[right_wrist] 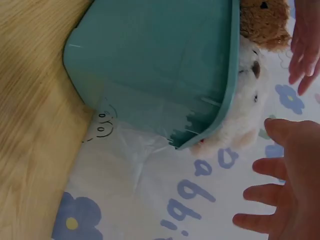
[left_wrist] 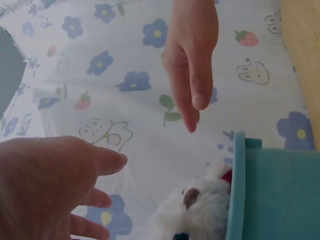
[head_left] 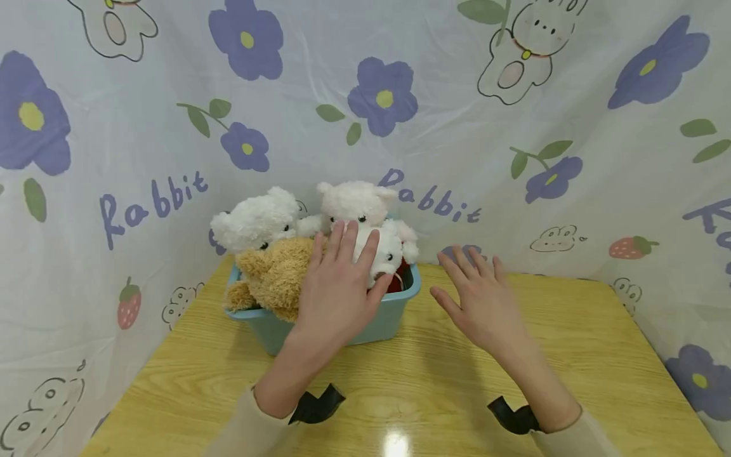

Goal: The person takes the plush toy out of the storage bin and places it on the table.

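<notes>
A blue-green plastic basket (head_left: pixel 377 320) stands on the table, filled with plush toys. A brown teddy bear (head_left: pixel 280 279) leans over its front left rim. Behind it sits a white plush toy (head_left: pixel 251 219), with a pale pink-white plush bear (head_left: pixel 356 202) at the back. Another white plush toy (head_left: pixel 391 251) lies at the right, with dark red beside it. My left hand (head_left: pixel 339 285), fingers straight and spread, is over the basket's front and overlaps the toys in the head view. To the basket's right, my right hand (head_left: pixel 485 304) hovers with fingers spread, holding nothing.
The yellow wooden table (head_left: pixel 542 336) extends to the right and in front of the basket. A printed cloth (head_left: pixel 440 133) with flowers and rabbits hangs behind and around the table. Black straps (head_left: pixel 320 405) show at both wrists.
</notes>
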Demonstrator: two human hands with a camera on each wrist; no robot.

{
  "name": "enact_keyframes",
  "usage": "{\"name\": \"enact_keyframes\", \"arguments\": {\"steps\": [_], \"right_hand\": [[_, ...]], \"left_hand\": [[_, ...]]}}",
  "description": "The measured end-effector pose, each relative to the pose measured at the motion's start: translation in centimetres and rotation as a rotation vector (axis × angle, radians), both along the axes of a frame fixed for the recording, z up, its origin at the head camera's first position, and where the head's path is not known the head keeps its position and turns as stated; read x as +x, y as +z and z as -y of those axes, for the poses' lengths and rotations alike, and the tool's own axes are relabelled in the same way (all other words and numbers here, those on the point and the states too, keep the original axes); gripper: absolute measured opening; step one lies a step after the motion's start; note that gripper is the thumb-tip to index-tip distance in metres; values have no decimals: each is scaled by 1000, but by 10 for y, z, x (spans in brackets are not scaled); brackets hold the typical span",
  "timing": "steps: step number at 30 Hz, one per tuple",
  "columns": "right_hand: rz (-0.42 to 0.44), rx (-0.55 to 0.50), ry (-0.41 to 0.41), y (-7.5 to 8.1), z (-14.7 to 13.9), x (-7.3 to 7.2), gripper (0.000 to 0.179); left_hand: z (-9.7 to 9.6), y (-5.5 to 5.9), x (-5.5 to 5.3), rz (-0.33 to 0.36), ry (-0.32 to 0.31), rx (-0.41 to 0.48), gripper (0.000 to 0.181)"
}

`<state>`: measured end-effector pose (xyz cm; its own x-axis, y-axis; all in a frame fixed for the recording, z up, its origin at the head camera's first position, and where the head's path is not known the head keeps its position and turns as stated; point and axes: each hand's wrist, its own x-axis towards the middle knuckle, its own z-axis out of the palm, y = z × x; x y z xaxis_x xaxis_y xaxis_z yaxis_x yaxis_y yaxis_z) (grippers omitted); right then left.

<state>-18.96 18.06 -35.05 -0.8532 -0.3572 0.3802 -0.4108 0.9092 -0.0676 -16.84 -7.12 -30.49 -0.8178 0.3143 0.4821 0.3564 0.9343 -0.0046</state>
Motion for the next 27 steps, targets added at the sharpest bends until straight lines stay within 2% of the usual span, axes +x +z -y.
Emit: {"name": "enact_keyframes", "arguments": {"steps": [6,11,14,17,21,25,27], "right_hand": [[-32,-2,142,-8,8,-1,64],[-35,-23,327,-13,11,-5,62],[-52,-42,406,-17,14,-8,59],[-62,-49,446,-21,16,-11,57],[-70,-43,476,-26,19,-14,58],[-75,-16,493,-29,22,-15,61],[-70,0,503,-31,24,-16,62]], "left_hand": [[22,3,10,-49,-6,60,65],[47,5,20,-83,32,95,70],[63,4,27,-110,51,112,71],[78,2,35,-137,54,130,71],[97,-3,43,-134,88,146,75],[115,-17,46,-140,103,168,77],[121,-25,45,-158,88,179,76]]}}
